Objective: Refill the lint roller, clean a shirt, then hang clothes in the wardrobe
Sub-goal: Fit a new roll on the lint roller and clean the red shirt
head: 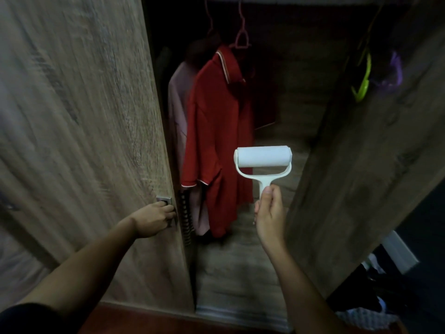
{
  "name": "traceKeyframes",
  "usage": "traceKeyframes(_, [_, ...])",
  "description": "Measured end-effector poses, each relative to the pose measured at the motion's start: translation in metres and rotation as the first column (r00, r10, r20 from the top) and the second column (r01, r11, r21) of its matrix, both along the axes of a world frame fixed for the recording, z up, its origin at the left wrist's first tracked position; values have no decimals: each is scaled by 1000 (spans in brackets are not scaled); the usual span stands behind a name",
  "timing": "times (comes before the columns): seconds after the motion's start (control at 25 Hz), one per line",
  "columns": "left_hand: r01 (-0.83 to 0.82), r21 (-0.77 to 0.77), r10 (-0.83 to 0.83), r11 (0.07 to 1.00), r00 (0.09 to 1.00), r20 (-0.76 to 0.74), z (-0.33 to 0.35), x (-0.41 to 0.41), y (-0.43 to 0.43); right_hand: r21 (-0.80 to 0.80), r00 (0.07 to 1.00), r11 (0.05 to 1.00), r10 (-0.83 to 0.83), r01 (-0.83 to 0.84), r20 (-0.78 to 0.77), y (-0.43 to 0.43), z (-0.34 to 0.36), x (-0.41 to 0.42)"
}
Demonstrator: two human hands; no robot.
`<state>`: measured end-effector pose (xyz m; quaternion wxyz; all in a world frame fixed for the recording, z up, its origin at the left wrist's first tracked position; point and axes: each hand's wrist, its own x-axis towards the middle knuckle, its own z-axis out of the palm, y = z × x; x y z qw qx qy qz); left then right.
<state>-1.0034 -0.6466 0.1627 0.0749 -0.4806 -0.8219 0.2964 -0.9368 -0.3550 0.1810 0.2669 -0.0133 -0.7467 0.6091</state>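
lint roller: I am holding it upright by its stem in my right hand, just right of the red shirt | left hand: I am gripping the door handle, left of the red shirt's hem | red shirt: hanging on a pink hanger inside the wardrobe

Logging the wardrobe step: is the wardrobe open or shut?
Open: the left door stands aside, left hand on its handle; the red shirt hanging inside shows.

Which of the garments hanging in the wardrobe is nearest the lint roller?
The red shirt with pale piping, just left of the lint roller held in the right hand; the pale pink garment hangs further left, partly behind it.
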Motion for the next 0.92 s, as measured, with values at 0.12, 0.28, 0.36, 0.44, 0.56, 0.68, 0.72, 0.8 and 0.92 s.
traceKeyframes(0.12, [-118,-75,121,990,992,40,0,1,-12,5,1000,1000,11,-11,-8,-8,3,-4])
traceKeyframes(0.28, [-123,-27,124,992,992,6,9,13,-15,-4,999,999,35,-35,-11,-22,5,-6])
traceKeyframes(0.36, [18,211,6,977,994,-111,19,21,-4,-25,999,999,47,-47,-13,-29,6,-7])
traceKeyframes(0.44, [71,468,13,881,985,-174,39,18,19,-54,999,998,45,-45,-14,-33,8,-7])
traceKeyframes(0.56, [10,816,251,578,949,-189,84,-3,59,-96,999,995,28,-30,-22,-29,13,-7])
traceKeyframes(0.68, [-264,961,474,86,859,193,120,-23,91,-101,999,995,20,-23,-32,-15,19,-10])
traceKeyframes(0.72, [-383,923,488,-27,801,347,125,-28,97,-107,999,994,21,-24,-32,-11,22,-12])
traceKeyframes(0.8, [-518,839,459,-169,712,532,125,-31,104,-121,999,992,34,-37,-27,-3,26,-18])
traceKeyframes(0.92, [-469,810,368,-351,726,580,120,-19,103,-133,994,985,109,-110,-19,4,32,-28])
